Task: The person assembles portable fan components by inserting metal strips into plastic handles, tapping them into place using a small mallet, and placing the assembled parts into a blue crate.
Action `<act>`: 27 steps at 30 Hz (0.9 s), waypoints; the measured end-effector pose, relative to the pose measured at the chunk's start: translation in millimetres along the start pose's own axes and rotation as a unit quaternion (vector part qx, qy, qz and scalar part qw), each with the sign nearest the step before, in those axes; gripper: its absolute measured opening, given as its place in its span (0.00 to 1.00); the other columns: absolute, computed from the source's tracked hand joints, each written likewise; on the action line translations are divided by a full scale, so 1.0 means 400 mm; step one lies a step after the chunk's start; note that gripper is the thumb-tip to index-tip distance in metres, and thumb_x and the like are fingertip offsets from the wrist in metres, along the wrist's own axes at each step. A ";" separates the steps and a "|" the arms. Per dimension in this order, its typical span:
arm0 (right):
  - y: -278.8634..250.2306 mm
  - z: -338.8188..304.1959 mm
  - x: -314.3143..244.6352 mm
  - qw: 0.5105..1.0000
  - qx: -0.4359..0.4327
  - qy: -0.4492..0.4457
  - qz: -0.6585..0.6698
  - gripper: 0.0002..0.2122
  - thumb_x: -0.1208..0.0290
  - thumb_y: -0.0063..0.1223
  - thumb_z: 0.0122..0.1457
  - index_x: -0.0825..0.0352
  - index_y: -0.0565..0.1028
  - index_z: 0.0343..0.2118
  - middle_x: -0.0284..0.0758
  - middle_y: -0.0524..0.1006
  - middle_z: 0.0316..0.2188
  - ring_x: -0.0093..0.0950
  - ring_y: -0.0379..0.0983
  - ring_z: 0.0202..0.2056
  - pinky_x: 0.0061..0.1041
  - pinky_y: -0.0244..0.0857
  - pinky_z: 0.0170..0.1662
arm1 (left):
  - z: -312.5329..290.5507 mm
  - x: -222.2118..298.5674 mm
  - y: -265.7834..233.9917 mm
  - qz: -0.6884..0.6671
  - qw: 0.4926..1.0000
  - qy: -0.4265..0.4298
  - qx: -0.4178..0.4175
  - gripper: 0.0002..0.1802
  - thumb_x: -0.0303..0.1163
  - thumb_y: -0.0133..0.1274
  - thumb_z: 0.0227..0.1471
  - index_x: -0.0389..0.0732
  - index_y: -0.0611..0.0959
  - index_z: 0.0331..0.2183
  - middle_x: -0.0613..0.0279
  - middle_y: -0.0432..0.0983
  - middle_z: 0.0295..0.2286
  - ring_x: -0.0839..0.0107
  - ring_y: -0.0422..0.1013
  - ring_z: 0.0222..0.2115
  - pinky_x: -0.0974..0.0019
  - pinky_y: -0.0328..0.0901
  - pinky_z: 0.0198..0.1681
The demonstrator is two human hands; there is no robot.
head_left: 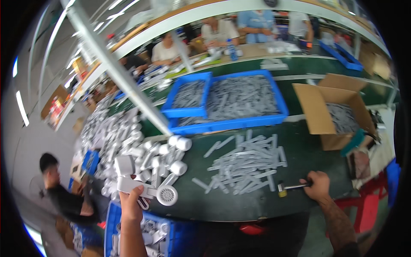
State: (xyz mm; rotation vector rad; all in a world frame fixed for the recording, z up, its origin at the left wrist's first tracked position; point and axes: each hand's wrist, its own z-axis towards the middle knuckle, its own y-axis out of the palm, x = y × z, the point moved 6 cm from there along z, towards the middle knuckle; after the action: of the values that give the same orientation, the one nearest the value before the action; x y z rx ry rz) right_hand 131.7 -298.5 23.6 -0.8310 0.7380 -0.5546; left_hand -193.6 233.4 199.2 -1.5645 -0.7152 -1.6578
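Note:
My left hand (pixel 132 203) is closed around a white plastic housing (pixel 143 187) at the left of the table. A round slotted grille sits at one end of it, and a wider block stands up at the other. At the right, my right hand (pixel 318 185) grips a small hammer (pixel 295 186) by its handle, the yellowish head pointing left just above the dark green tabletop. Between my hands, a loose pile of flat grey plastic strips (pixel 250 162) lies on the table. Many similar white plastic parts (pixel 150 154) are heaped just beyond my left hand.
Two blue trays (pixel 227 125) of grey strips stand behind the pile. An open cardboard box (pixel 310 105) with more strips is at right. Below my left forearm is a blue crate (pixel 110 227) of white parts. A red stool (pixel 366 210) stands at right; several people sit across the table.

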 end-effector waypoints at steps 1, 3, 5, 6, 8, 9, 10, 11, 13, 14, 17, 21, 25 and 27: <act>0.013 0.016 -0.011 1.000 -0.013 -0.002 0.021 0.19 0.61 0.76 0.52 0.61 0.71 0.21 0.38 0.73 0.18 0.44 0.72 0.25 0.45 0.64 0.31 | 0.010 -0.005 0.104 0.008 0.997 -0.024 -0.076 0.31 0.34 0.61 0.53 0.38 0.71 0.57 0.56 0.79 0.34 0.66 0.80 0.25 0.66 0.73 0.22; 0.019 0.026 -0.013 0.999 -0.018 -0.010 0.024 0.20 0.59 0.76 0.52 0.60 0.71 0.21 0.37 0.73 0.18 0.44 0.72 0.23 0.43 0.65 0.31 | 0.029 -0.057 0.338 -0.035 0.974 -0.088 -0.205 0.27 0.32 0.60 0.54 0.38 0.73 0.54 0.56 0.80 0.33 0.66 0.81 0.26 0.66 0.74 0.22; 0.015 0.018 -0.003 0.999 -0.024 0.008 0.019 0.20 0.58 0.77 0.51 0.60 0.72 0.21 0.36 0.74 0.18 0.43 0.72 0.23 0.42 0.66 0.31 | 0.042 -0.126 0.580 -0.065 0.932 -0.151 -0.324 0.24 0.32 0.62 0.55 0.37 0.77 0.52 0.56 0.83 0.36 0.68 0.81 0.29 0.66 0.75 0.26; 0.005 0.009 0.003 1.000 -0.020 0.009 0.019 0.20 0.58 0.77 0.51 0.60 0.72 0.21 0.36 0.74 0.18 0.43 0.72 0.23 0.42 0.66 0.31 | 0.046 -0.173 0.703 -0.108 0.916 -0.152 -0.355 0.22 0.33 0.63 0.57 0.38 0.79 0.51 0.58 0.84 0.37 0.69 0.82 0.31 0.66 0.76 0.29; -0.005 -0.007 0.021 0.999 0.019 -0.008 0.032 0.20 0.58 0.77 0.50 0.60 0.72 0.20 0.36 0.74 0.17 0.43 0.73 0.23 0.42 0.66 0.30 | 0.036 -0.266 0.948 -0.141 0.869 -0.224 -0.418 0.18 0.34 0.64 0.59 0.41 0.81 0.50 0.61 0.84 0.35 0.70 0.82 0.32 0.64 0.76 0.29; -0.006 -0.010 0.025 0.999 0.014 -0.018 0.034 0.20 0.59 0.77 0.49 0.60 0.71 0.19 0.36 0.74 0.17 0.43 0.73 0.23 0.42 0.66 0.29 | 0.032 -0.306 1.043 -0.153 0.857 -0.236 -0.432 0.17 0.34 0.64 0.59 0.41 0.82 0.48 0.61 0.84 0.35 0.70 0.81 0.30 0.63 0.75 0.28; -0.015 -0.017 0.028 0.999 0.019 -0.025 0.030 0.20 0.60 0.77 0.48 0.60 0.71 0.19 0.36 0.74 0.17 0.43 0.73 0.22 0.42 0.66 0.29 | 0.015 -0.327 1.134 -0.162 0.852 -0.241 -0.435 0.15 0.35 0.65 0.58 0.41 0.84 0.45 0.61 0.84 0.33 0.70 0.80 0.29 0.64 0.75 0.27; -0.025 -0.018 0.031 0.999 0.015 -0.021 0.034 0.19 0.61 0.76 0.47 0.61 0.70 0.19 0.37 0.72 0.17 0.44 0.72 0.22 0.43 0.65 0.29 | 0.010 -0.367 1.214 -0.107 0.871 -0.232 -0.419 0.12 0.36 0.65 0.56 0.41 0.86 0.40 0.60 0.84 0.31 0.69 0.81 0.27 0.63 0.75 0.26; -0.012 -0.011 0.028 0.999 0.017 -0.021 0.033 0.19 0.63 0.76 0.47 0.61 0.70 0.18 0.38 0.71 0.17 0.45 0.71 0.23 0.44 0.64 0.29 | -0.037 -0.378 1.300 -0.076 0.884 -0.248 -0.389 0.16 0.39 0.69 0.51 0.35 0.87 0.35 0.55 0.84 0.30 0.65 0.81 0.26 0.60 0.76 0.25; 0.000 0.002 0.006 0.998 0.014 -0.037 0.046 0.19 0.63 0.76 0.47 0.61 0.70 0.18 0.38 0.71 0.17 0.45 0.71 0.23 0.44 0.64 0.29 | -0.036 -0.405 1.329 -0.066 0.888 -0.258 -0.375 0.18 0.39 0.71 0.50 0.34 0.87 0.35 0.54 0.84 0.30 0.64 0.81 0.26 0.60 0.77 0.25; 0.030 0.012 0.009 1.000 0.004 -0.003 0.027 0.19 0.64 0.75 0.48 0.62 0.69 0.19 0.39 0.71 0.18 0.46 0.71 0.23 0.45 0.64 0.30 | -0.050 -0.353 1.333 0.006 0.911 -0.120 -0.394 0.36 0.48 0.73 0.51 0.29 0.85 0.52 0.50 0.85 0.37 0.60 0.83 0.36 0.56 0.79 0.42; 0.022 0.003 0.030 1.000 0.001 0.016 0.027 0.18 0.65 0.74 0.48 0.63 0.69 0.20 0.40 0.72 0.18 0.47 0.71 0.24 0.46 0.62 0.31 | -0.014 -0.250 1.165 0.225 0.896 0.162 -0.347 0.51 0.56 0.69 0.54 0.34 0.72 0.67 0.38 0.79 0.55 0.54 0.81 0.45 0.55 0.75 0.52; 0.012 -0.004 0.035 0.999 -0.009 0.038 0.012 0.18 0.67 0.74 0.49 0.64 0.68 0.20 0.41 0.72 0.19 0.48 0.71 0.25 0.47 0.61 0.31 | 0.173 -0.200 0.776 0.271 0.918 0.202 -0.207 0.18 0.42 0.70 0.55 0.41 0.89 0.43 0.53 0.86 0.36 0.59 0.83 0.32 0.59 0.76 0.39; 0.013 -0.003 0.031 1.000 0.000 0.016 0.018 0.18 0.68 0.73 0.49 0.64 0.68 0.21 0.41 0.71 0.19 0.49 0.70 0.25 0.48 0.60 0.30 | 0.274 -0.224 0.548 0.369 0.918 0.125 -0.070 0.18 0.44 0.70 0.55 0.40 0.88 0.41 0.53 0.87 0.31 0.53 0.83 0.32 0.56 0.76 0.39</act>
State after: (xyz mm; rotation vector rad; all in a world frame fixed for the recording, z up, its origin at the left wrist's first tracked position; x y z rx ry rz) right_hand 139.4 -304.9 14.4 -0.8095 0.7815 -0.5366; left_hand 47.6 207.9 102.3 -1.4257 0.1414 -1.2986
